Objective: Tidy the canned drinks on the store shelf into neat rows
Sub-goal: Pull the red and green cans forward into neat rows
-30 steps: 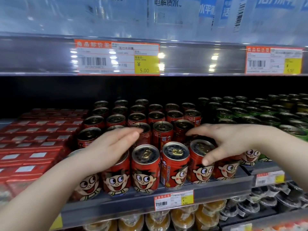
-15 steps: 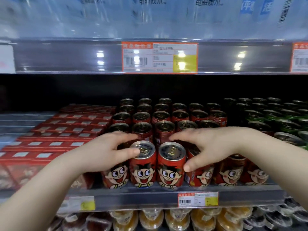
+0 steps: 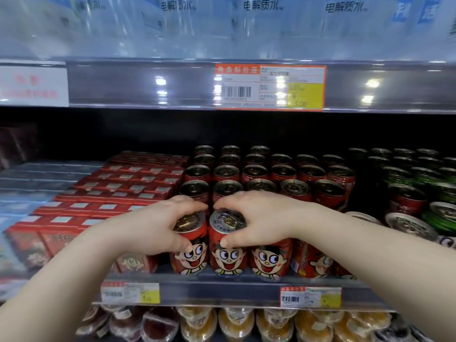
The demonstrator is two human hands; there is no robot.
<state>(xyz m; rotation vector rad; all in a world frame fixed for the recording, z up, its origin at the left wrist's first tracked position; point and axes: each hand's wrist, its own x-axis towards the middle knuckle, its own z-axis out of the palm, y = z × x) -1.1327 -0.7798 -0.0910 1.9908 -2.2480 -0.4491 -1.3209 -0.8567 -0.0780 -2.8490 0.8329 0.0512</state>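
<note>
Head view: L hand (image 3: 158, 225) curls round the left front can (image 3: 190, 257) at the shelf (image 3: 222, 290) edge. R hand (image 3: 261, 218) grips the second front can (image 3: 227, 261), thumb on its front. Both cans upright, touching; more red cans (image 3: 283, 174) in rows behind, green cans (image 3: 419, 176) to the R, red cartons (image 3: 111, 193) to the L.

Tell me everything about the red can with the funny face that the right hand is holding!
The can is short, round, red and looks like metal. Its front shows a cartoon face with big eyes and an open mouth. The silvery lid has a pull tab. It stands upright in the front row, at the edge of the shelf. The right hand grips its top: thumb on the front, fingers curled behind the rim. A matching can, held by the left hand, stands close on its left.
</note>
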